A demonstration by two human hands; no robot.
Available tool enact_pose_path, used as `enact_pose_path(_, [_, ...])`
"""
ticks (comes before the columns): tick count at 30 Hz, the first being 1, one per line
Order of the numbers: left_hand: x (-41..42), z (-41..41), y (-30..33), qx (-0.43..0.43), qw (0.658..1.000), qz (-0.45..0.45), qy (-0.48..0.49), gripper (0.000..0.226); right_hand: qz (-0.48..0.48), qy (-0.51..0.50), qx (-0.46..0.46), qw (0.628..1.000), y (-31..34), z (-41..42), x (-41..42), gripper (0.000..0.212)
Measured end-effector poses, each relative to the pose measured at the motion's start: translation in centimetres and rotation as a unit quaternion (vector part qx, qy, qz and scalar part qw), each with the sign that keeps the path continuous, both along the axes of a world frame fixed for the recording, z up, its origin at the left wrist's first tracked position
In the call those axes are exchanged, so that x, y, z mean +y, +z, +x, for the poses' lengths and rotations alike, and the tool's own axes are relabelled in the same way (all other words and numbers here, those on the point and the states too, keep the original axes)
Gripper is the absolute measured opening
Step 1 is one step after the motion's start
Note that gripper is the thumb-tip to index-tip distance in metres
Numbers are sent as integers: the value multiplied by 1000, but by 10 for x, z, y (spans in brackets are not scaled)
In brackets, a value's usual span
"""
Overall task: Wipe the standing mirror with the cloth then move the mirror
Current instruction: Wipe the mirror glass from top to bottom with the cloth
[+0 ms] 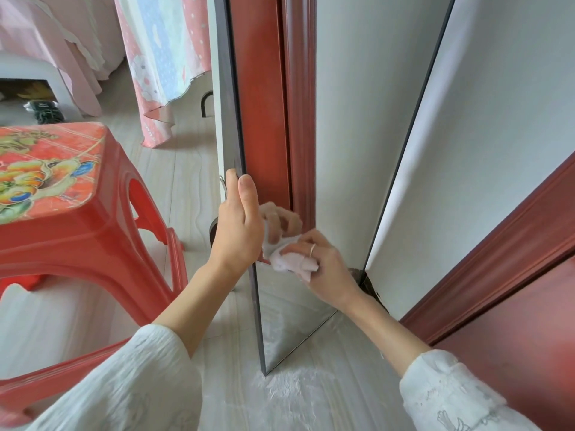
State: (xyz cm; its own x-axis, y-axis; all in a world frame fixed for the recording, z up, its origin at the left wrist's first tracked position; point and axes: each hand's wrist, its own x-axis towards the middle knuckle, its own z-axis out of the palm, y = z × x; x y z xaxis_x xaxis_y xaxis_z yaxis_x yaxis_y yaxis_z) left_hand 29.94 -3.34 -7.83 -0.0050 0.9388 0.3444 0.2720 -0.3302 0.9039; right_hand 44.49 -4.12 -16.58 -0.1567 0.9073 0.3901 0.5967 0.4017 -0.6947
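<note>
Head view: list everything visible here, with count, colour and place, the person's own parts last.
mirror: one, dark-framed, standing on the floor at centre
cloth: one, pale pink, against the mirror glass
stool: one, red with a flowered top, left
curtain: one, pink patterned, upper left
door frame: red-brown, right
wall: white, right
floor: pale wood-look
left hand: grips the mirror's edge
right hand: holds the cloth, ring on one finger
sleeves: two, white, bottom

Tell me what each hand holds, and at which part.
The left hand grips the dark-framed standing mirror by its left edge. The right hand holds the bunched pale pink cloth in its fingers, against the glass.
</note>
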Motion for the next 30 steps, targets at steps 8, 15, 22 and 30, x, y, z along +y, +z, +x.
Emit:
enact_pose_path(8, [2,-17,1,21,999,17,-22,30,-134,47,-187,972,-2,9,-10,34])
enact_pose_path(15, [3,-34,0,-18,998,-1,-65,39,76,-45,35,995,99,2,3,33])
enact_pose_path(22, [1,-43,11,-69,988,-62,-120,41,122,-34,6,992,132,-27,12,28])
enact_pose_path(30, [8,-48,9,-90,980,-81,-158,36,95,50,-72,992,78,-33,2,31])
